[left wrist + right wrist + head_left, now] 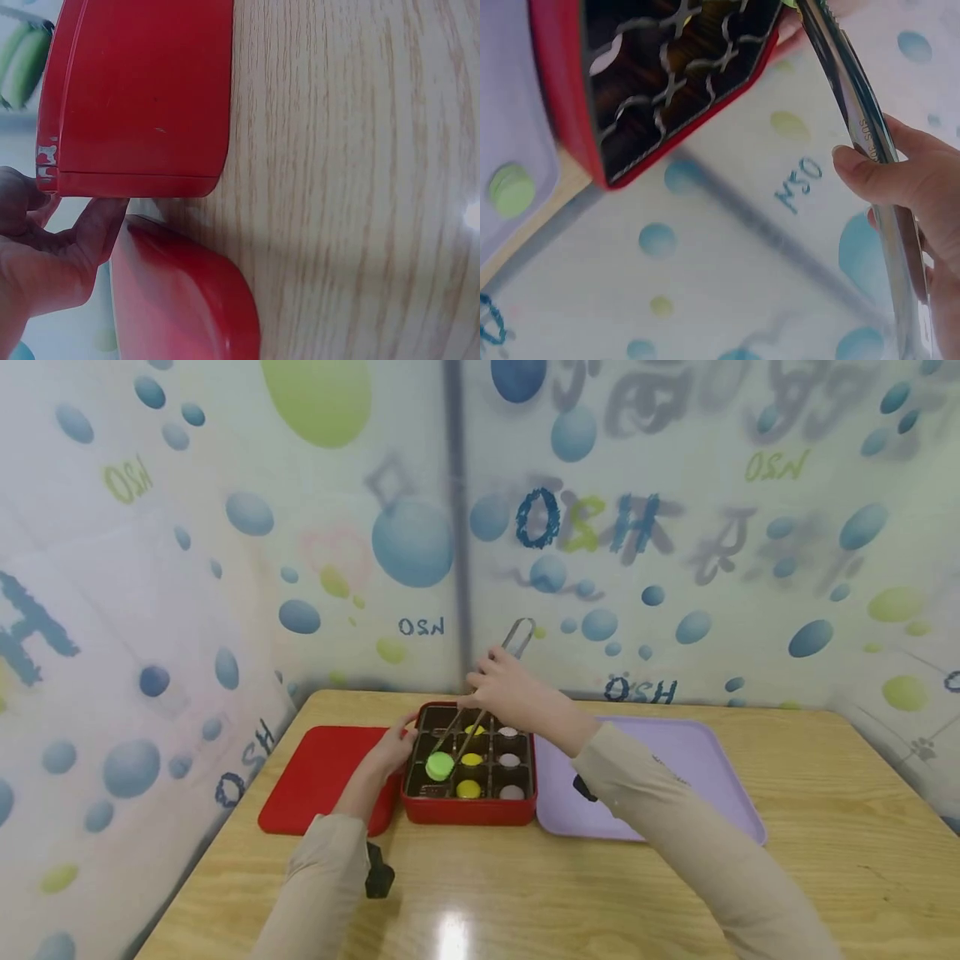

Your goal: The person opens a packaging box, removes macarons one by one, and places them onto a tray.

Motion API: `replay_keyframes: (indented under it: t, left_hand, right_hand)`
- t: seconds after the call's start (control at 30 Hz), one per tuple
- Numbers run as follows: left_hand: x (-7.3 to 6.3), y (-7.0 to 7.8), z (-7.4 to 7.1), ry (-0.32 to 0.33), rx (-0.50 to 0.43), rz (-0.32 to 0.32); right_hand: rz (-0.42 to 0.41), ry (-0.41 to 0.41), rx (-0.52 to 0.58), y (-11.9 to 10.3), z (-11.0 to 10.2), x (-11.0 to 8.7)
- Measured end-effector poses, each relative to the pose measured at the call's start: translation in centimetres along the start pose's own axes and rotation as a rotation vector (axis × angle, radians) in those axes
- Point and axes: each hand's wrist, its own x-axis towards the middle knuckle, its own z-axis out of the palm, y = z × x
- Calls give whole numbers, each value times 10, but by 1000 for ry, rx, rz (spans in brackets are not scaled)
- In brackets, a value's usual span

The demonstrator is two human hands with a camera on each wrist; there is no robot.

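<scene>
My right hand [512,692] holds metal tongs [519,637], its thumb and fingers pinching their arms. Near the tips of the tongs, a bright green macaron [439,766] is at the left column of a red box [471,812] with a dark divided insert. Whether it touches the insert I cannot tell. Yellow macarons [468,789] fill the middle column, pale pinkish ones [512,792] the right. My left hand [392,750] grips the box's left side near the back; in the left wrist view its fingers [101,225] touch the red wall.
A red lid [322,777] lies left of the box. On the right, a light purple tray [645,835] sits against the box, largely behind my right forearm; a green macaron [511,190] lies on it. A patterned wall [675,568] rises behind the wooden table [570,893].
</scene>
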Motion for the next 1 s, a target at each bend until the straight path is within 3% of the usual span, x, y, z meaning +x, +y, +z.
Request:
replay_keyframes:
  t: [0.23,0.67,1.0]
  left_hand:
    - [-1,-1,3,3,5,7]
    - [-3,0,-1,-11,14,6]
    - [-2,0,0,-29,-23,-8]
  right_hand:
    - [90,11,7,23,10,-33]
    - [167,-23,11,55,29,-93]
    - [259,-62,45,74,59,-141]
